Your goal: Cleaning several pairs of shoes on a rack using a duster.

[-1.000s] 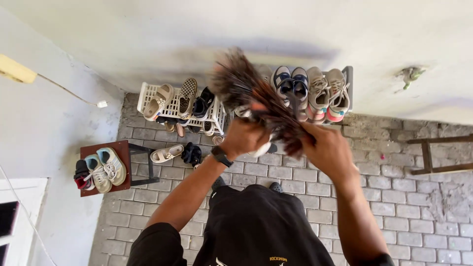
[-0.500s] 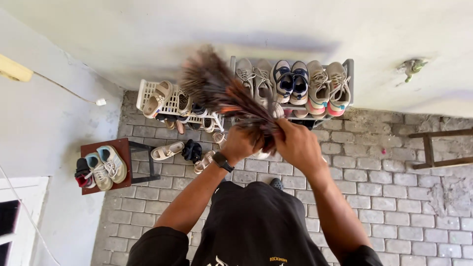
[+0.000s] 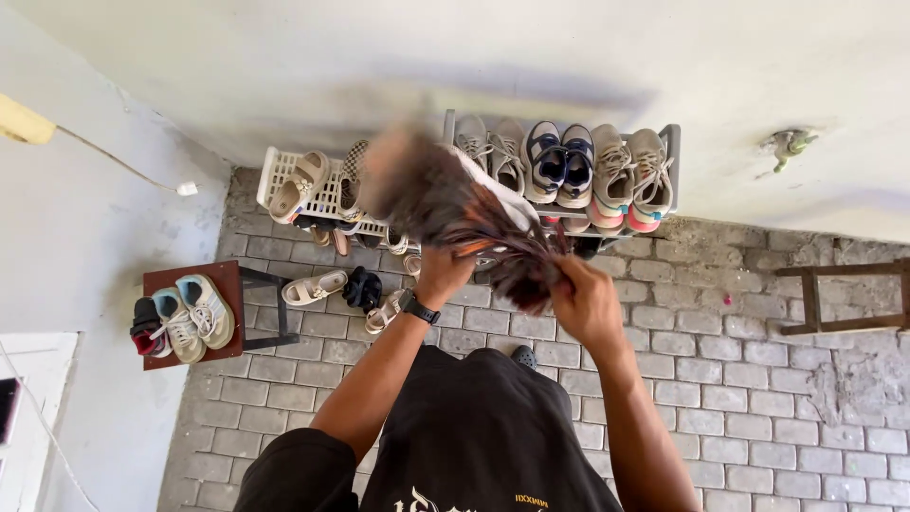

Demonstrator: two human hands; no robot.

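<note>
above two shoe racks [image 3: 327, 194], both hands' fingers [image 3: 438, 270] clench one feather duster [image 3: 445, 204].

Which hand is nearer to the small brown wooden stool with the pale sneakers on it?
Left. The left hand is closer to the small brown wooden stool at the far left; the right hand is farther to the right. Both hold the brown feather duster.

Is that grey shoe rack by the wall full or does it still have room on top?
Full on top. The grey rack holds six sneakers side by side, edge to edge. The feather duster hides its lower shelf, so that part cannot be told.
</note>
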